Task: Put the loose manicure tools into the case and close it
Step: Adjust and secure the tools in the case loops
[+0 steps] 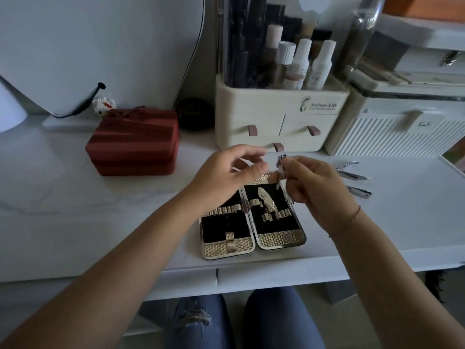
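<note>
Right hand (317, 191) is pinching a slim metal tool (280, 170), roughly upright, over the far end of the open case (252, 224), which sits by the desk's (392, 222) front edge. Left hand (226, 177) hovers alongside with loose fingers, holding nothing. I'd steady the case with that free hand, then slide the tool tip-first under a gold loop (253, 204). An opened clipper (352, 171) and a second clipper (360, 192) wait toward the right edge.

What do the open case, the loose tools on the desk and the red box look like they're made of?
Case: glossy gold textured shell, perhaps embossed faux leather or foil; lining matte black, velvet-like. Tools: polished steel, judging by silvery glints. The tool in the right hand looks the same. Red box: fabric-covered, likely satin, given its soft striped sheen and bow.
</note>
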The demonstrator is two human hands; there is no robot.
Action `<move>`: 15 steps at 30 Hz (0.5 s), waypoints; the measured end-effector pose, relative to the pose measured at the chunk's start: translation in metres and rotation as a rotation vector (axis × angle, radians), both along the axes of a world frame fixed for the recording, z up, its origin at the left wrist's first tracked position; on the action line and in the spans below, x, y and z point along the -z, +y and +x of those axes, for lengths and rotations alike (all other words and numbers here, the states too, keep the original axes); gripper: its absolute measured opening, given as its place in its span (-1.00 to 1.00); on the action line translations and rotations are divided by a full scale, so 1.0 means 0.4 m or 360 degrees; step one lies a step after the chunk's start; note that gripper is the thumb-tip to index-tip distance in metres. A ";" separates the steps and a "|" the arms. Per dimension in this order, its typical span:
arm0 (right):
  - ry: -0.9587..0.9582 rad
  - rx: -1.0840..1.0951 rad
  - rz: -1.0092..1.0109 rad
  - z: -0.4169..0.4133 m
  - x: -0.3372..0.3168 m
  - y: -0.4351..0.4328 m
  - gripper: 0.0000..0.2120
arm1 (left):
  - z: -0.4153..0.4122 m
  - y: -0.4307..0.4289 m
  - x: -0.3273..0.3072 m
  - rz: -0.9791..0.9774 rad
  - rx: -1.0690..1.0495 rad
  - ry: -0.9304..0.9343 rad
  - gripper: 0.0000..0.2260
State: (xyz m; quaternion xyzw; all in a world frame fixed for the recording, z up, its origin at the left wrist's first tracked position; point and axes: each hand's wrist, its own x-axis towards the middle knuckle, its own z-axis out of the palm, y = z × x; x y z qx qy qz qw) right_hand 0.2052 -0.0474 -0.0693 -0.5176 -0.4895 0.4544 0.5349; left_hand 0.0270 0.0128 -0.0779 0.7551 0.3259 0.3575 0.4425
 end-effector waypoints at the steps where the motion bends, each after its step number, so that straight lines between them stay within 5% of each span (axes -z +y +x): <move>1: 0.0086 -0.0069 -0.0033 -0.010 0.000 0.000 -0.79 | 0.010 -0.003 -0.005 -0.0041 0.0073 0.0008 -0.63; 4: 0.0271 -0.0188 -0.0178 -0.032 0.000 -0.002 -0.60 | 0.014 -0.008 -0.005 -0.0092 0.0175 -0.0039 -0.58; 7: 0.0388 -0.0319 -0.0320 -0.047 0.000 -0.009 -0.79 | 0.004 -0.010 0.004 -0.0112 0.0139 -0.0141 -0.68; 12: 0.0769 -0.0380 -0.0370 -0.065 0.003 -0.015 -0.82 | 0.000 -0.016 0.010 -0.0203 0.0042 -0.0300 -0.74; 15: 0.0631 -0.0301 -0.0263 -0.066 0.003 -0.018 -0.79 | -0.010 -0.013 0.013 -0.0226 -0.0038 -0.0307 -0.79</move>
